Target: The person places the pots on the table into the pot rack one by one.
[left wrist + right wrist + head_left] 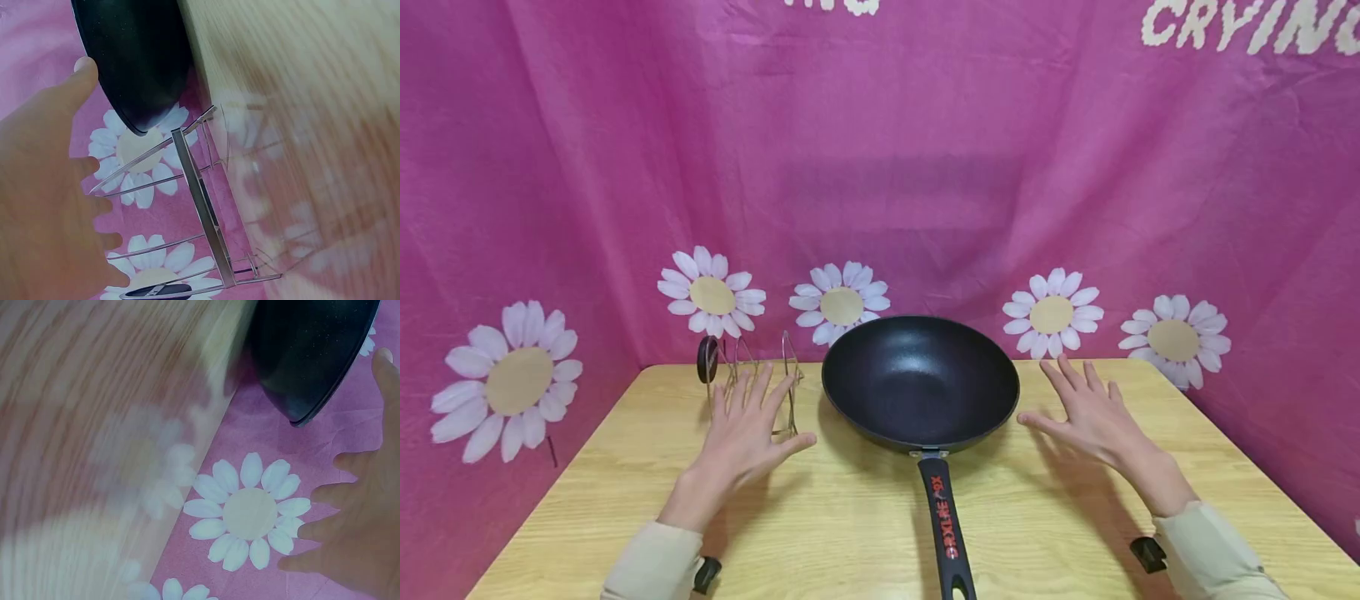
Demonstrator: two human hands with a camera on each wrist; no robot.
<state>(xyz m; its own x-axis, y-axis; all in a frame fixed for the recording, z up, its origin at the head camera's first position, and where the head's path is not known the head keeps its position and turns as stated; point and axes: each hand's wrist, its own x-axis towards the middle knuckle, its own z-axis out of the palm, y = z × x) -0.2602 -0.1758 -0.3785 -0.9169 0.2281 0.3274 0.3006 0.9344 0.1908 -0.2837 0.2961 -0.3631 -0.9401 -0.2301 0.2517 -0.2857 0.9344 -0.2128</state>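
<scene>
A black wok-shaped frying pan (917, 387) sits mid-table with its handle (946, 525), lettered in red, toward the person. My left hand (741, 437) hovers left of the pan with fingers spread, holding nothing. Beyond and partly behind that hand stands a metal wire rack (790, 375) with a round black piece (707, 359) at its left end. To the pan's right, my right hand (1090, 417) is held above the table, fingers spread and thumb pointing at the pan. Both wrist views show the pan's dark outer side, with each thumb near its rim.
The light wooden table (850, 533) ends at a pink cloth backdrop (910, 167) printed with large white daisies. Black straps (1148, 553) hang below both sleeves. Glossy reflections of the daisies appear on the tabletop in the wrist views.
</scene>
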